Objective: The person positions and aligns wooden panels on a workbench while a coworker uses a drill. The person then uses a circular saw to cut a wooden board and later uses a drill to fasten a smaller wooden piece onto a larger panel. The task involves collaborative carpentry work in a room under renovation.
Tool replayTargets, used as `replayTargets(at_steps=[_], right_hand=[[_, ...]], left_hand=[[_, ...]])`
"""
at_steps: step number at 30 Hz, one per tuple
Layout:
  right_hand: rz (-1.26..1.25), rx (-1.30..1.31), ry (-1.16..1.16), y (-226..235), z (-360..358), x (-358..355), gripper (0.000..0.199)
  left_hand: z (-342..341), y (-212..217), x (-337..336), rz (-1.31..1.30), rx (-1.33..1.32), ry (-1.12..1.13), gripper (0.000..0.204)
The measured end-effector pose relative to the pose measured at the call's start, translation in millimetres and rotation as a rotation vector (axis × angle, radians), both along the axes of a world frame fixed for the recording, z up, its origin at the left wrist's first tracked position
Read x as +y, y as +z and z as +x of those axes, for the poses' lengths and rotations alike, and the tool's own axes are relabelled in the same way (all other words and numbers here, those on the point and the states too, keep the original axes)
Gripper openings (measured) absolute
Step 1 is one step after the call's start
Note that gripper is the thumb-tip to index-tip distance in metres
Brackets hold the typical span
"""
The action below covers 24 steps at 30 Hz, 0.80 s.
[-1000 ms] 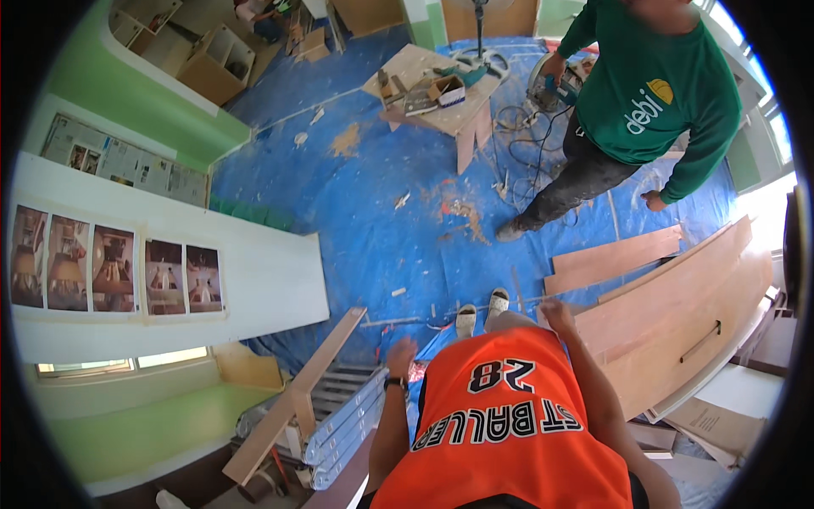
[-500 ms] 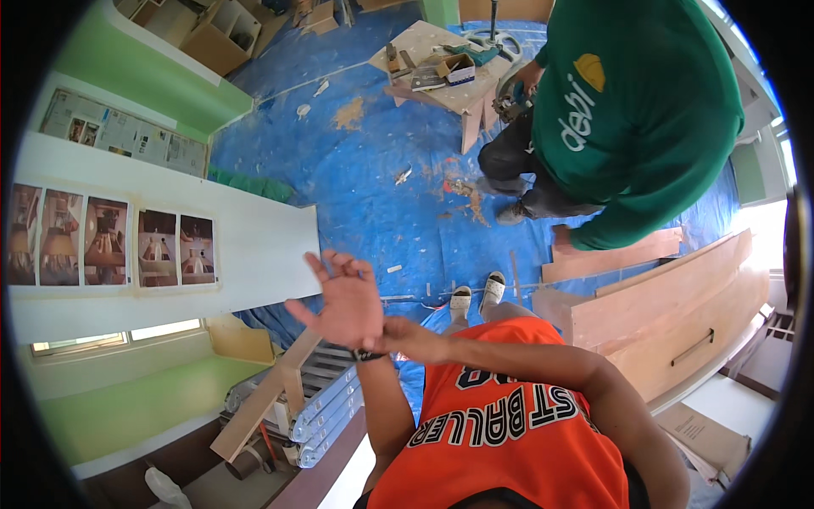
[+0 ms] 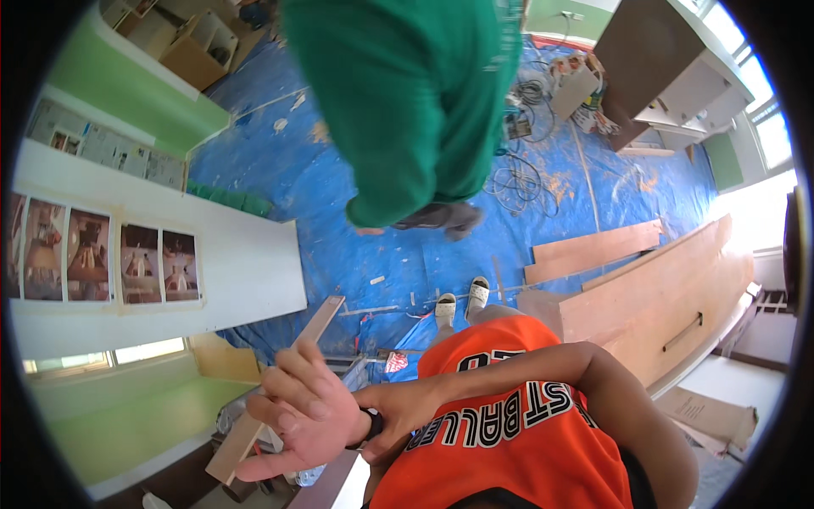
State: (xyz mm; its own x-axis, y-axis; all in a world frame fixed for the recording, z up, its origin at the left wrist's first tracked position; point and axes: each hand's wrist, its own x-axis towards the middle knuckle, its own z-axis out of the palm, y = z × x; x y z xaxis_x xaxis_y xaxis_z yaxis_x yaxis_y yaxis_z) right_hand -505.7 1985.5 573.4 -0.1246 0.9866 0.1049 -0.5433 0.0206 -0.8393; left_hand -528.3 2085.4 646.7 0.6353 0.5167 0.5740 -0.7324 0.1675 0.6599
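Note:
My left hand [image 3: 298, 416] is raised at the lower left, palm up, its fingers loosely curled but apart and holding nothing. A black wristwatch [image 3: 371, 427] sits round my left wrist. Across my body reaches my right arm, and my right hand [image 3: 398, 414] is closed round that wrist at the watch strap; part of its fingers is hidden. Behind my left hand a long narrow wooden board [image 3: 322, 319] slants over a metal ladder, which the hand partly covers.
A person in a green top [image 3: 398, 102] stands ahead on the blue floor sheet [image 3: 339, 271]. To the left is a white panel [image 3: 246, 271] with taped-up photos. Wooden panels [image 3: 653, 297] lie at right. Coiled cables [image 3: 519, 182] and a brown cabinet [image 3: 644, 68] stand farther off.
My left hand has come lower and nearer, its fingers curling more, with my right hand still at its wrist. The person in green has moved left, and the view has shifted right.

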Motion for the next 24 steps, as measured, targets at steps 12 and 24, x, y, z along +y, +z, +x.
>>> replayTargets(at_steps=[12,24], right_hand=[[0.006,0.653,-0.678,-45,40,-54,0.053],[0.184,0.595,-1.416,-70,136,-169,0.080]], left_hand=[[26,-57,-16,-0.650,-0.029,-0.647,0.061],[98,-207,-39,-0.966,0.540,-0.602,0.065]])
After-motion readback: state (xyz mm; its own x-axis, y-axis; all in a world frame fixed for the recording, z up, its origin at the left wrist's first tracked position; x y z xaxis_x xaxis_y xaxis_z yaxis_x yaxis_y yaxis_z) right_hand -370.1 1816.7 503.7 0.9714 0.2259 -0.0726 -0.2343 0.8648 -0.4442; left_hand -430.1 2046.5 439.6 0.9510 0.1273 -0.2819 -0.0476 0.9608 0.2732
